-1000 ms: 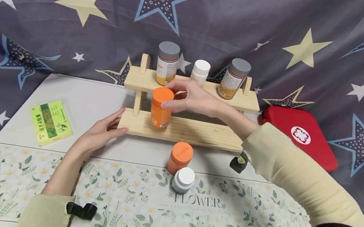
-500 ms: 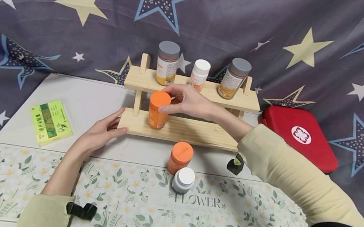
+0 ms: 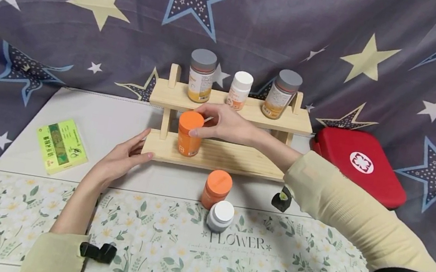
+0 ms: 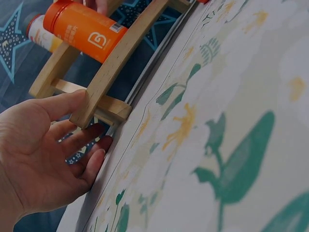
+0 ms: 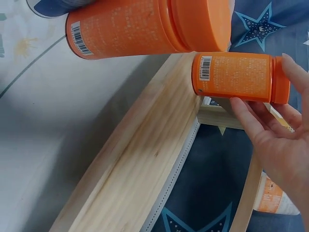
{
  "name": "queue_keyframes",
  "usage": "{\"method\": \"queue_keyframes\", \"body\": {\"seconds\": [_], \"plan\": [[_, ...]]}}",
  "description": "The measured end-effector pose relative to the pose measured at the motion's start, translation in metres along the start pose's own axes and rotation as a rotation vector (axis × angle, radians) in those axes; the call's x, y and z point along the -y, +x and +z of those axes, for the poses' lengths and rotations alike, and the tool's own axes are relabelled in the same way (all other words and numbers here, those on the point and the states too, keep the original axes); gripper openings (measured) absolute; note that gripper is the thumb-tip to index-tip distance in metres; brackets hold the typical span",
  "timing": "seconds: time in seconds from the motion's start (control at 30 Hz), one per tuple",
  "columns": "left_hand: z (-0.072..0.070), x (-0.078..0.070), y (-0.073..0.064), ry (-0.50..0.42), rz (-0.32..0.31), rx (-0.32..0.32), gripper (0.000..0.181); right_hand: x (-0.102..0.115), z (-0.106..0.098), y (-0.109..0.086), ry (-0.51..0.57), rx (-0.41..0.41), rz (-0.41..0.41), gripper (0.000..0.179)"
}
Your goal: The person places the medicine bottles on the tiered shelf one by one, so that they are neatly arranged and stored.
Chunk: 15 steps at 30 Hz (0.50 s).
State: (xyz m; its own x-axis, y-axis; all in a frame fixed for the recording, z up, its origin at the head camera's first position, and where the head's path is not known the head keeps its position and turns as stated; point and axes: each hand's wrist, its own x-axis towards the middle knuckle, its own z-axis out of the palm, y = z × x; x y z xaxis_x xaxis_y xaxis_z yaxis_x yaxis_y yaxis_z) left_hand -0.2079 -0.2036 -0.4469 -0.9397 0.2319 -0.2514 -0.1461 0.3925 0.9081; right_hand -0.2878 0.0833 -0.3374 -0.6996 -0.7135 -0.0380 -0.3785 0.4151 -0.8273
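My right hand [image 3: 226, 123] holds an orange pill bottle [image 3: 188, 143] with thumb and fingers about its upper part. The bottle stands upright at the left end of the lower plank of a two-tier wooden shelf [image 3: 240, 158]; in the right wrist view its base meets the wood. My left hand [image 3: 120, 164] grips that plank's left end, thumb at the front corner and fingers behind; the left wrist view shows the thumb [image 4: 72, 102] against the wood. A second orange bottle [image 3: 216, 191] and a small white-capped bottle [image 3: 220, 217] stand on the table before the shelf.
On the upper plank stand two grey-capped bottles [image 3: 201, 77] [image 3: 281, 96] with a white bottle [image 3: 239, 92] between them. A green-yellow box [image 3: 62, 146] lies at left. The red first-aid case [image 3: 359, 166] sits at right. Behind hangs a star-patterned cloth [image 3: 260, 20].
My right hand has lowered the orange bottle and shifted it slightly left onto the lower plank. My left hand has stayed at the shelf's end.
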Motion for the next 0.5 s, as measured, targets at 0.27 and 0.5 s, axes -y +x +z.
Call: {"method": "queue_keyframes", "body": {"seconds": [0.27,0.5], "plan": [[-0.0005,0.0001,0.0006,-0.005,-0.010,0.002,0.084,-0.0015,0.0021,-0.0003,0.011,-0.006,-0.015,0.040],[0.0001,-0.0002,-0.0003,-0.016,-0.007,0.005,0.085,-0.0041,-0.0039,-0.0093,0.020,-0.020,0.025,0.049]]}}
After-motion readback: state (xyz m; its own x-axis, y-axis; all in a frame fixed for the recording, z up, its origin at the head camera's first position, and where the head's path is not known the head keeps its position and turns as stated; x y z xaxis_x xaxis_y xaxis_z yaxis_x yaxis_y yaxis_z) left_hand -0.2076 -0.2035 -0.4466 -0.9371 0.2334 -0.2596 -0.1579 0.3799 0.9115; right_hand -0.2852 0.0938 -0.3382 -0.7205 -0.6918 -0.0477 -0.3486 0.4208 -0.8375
